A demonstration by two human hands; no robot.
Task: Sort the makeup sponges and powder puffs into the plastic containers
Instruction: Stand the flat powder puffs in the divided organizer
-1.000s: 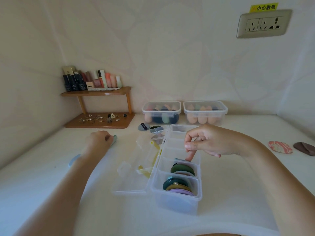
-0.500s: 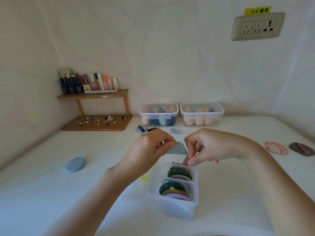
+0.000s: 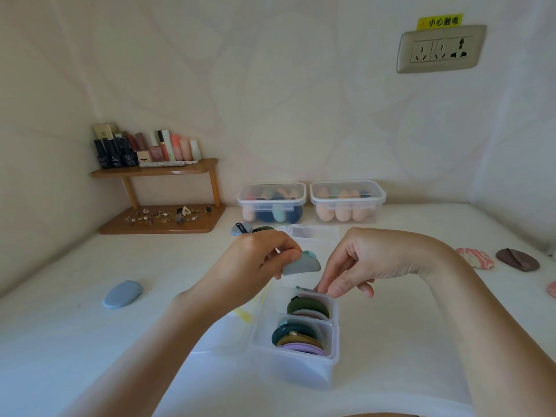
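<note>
Grey-blue half-moon powder puff (image 3: 302, 264) with a teal tab: in the air at frame centre, just above the clear divided plastic container (image 3: 301, 373), not in yet. Curved edge up, looks thin and soft. Left hand (image 3: 258, 260) grip is clenched on it, thumb and fingers pinching its left end. Right hand (image 3: 370, 263) is just beside it, fingers (image 3: 334, 288) curled down at the rim of the compartment behind the dark green puff (image 3: 307, 307); can't tell if that grip holds anything or is only parting what's inside. Progress, my read: well along, not done. Nearest compartment has a stack of teal, olive and lilac puffs (image 3: 298, 340) on edge; the next has the dark green one over paler ones. Sponges look sorted: left lidded tub (image 3: 272, 203) and right lidded tub (image 3: 347, 201) sit closed at the back, upper centre. Still loose on the white surface (image 3: 90, 341): blue oval puff (image 3: 122, 294) at left, tagged blue puff (image 3: 242, 228) just behind the container, pink marbled puff (image 3: 475, 257) and brown puff (image 3: 517, 259) at right. Wooden shelf (image 3: 156, 174) with cosmetics sits upper left.
</note>
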